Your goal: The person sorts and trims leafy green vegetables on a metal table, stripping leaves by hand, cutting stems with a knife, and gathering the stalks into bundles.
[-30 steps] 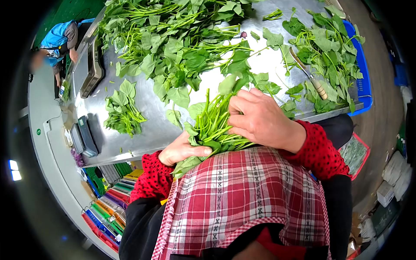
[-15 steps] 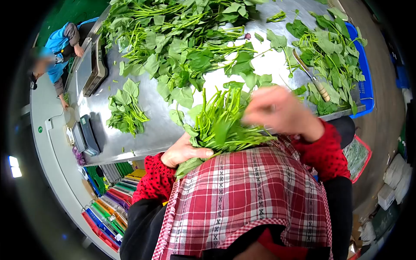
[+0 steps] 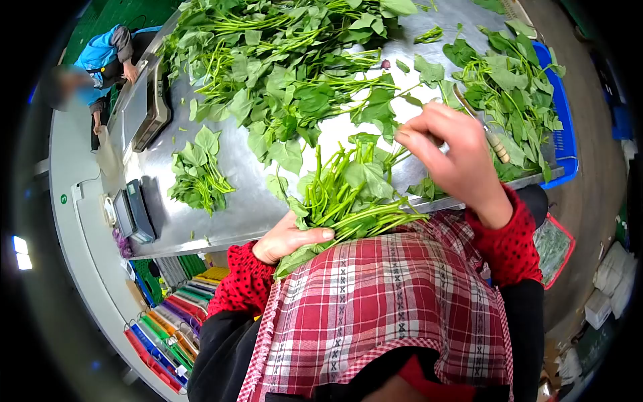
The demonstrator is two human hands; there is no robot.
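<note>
Upper left of the frame: a co-worker in blue (image 3: pixel 100 57) is standing at the far edge of the desk (image 3: pixel 251 211), a hand resting near the scale (image 3: pixel 158 110), whose platform is lying bare. Left of centre, a small bundle (image 3: pixel 201 171) of greens is sitting apart from everything else, probably so that it is not mixing with the rest. Upper centre, a large heap (image 3: pixel 281 80) is spreading, many stems pointing right, perhaps for easy picking up. Lower centre, the left hand (image 3: pixel 289 240) is wrapping round the leafy side of a bunch (image 3: pixel 355 191), thumb on top; the stems are fanning out above the plaid apron (image 3: pixel 375 288), seemingly leaving them free to reach. Right of centre, the right hand (image 3: pixel 452 151) is hovering just beside the bunch, fingers curled narrow; cannot tell whether a stem is sitting between them. Far right, a wooden-handled knife (image 3: pixel 497 146) is lying against loose greens (image 3: pixel 506 84), apparently within reach, with a blue crate (image 3: pixel 566 127) showing beyond the edge.
</note>
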